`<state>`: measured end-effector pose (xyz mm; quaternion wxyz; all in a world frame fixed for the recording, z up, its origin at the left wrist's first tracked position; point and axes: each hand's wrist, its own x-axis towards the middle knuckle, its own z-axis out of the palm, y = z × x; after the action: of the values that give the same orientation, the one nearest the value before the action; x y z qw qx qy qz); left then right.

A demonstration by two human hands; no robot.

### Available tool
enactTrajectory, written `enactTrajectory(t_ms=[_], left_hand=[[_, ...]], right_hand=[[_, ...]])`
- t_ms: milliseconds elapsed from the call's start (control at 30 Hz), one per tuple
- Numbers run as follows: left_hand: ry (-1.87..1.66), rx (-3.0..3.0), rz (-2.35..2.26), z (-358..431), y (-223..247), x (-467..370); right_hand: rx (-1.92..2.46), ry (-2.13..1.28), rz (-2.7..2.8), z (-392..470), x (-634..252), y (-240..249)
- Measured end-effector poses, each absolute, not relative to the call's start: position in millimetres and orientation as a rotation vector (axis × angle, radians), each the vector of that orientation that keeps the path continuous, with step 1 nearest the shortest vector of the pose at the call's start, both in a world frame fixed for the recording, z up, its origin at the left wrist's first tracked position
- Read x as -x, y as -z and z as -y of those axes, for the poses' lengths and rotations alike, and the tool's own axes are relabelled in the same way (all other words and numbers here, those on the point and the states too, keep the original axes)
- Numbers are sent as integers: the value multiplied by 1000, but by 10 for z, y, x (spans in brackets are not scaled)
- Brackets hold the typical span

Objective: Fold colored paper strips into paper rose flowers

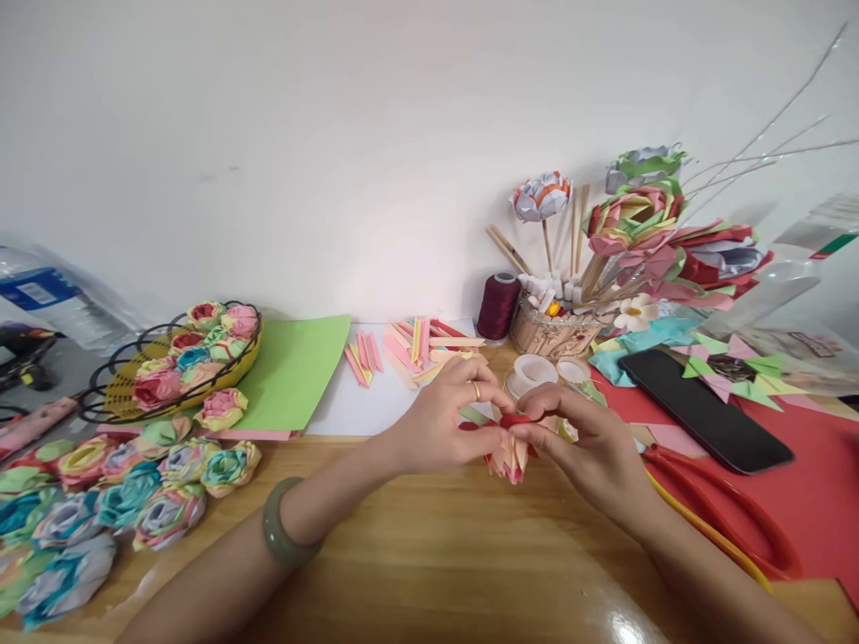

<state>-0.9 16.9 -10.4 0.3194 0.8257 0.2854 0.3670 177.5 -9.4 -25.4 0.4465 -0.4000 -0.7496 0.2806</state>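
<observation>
Between my hands, above the wooden tabletop (403,555), is a paper flower (511,463) with pink and red folded petals. My left hand (456,416) grips it from the left, its thumb and fingers closed on the upper part. From the right, my right hand (581,438) pinches a red piece at the top between thumb and forefinger. A green strip shows beside the fingers. Part of the flower is hidden behind both hands. Just beyond them sit a small clear round container (535,371) and folded paper strips (436,344).
A yellow basket (117,389) of paper flowers stands at left, with several more flowers (124,496) in front. At right lie red-handled scissors (725,510), a black phone (708,411) and red paper (819,483). A maroon thread spool (497,307) stands beside a wooden pot (554,333) of flower stems.
</observation>
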Motion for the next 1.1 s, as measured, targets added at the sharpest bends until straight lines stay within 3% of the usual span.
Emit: enactTrajectory(t_ms=[167, 267, 500, 1100], left_hand=[[-769, -1676, -781, -243, 176, 6], [-757, -1512, -796, -276, 199, 1], [-540, -1501, -770, -340, 197, 75], [-547, -1275, -839, -357, 226, 63]], right_hand=[[1021, -1268, 1647, 49, -1775, 216], [1038, -1438, 1577, 36, -1781, 184], [1130, -1517, 1465, 48, -1768, 171], [1203, -1515, 1299, 62, -1694, 173]])
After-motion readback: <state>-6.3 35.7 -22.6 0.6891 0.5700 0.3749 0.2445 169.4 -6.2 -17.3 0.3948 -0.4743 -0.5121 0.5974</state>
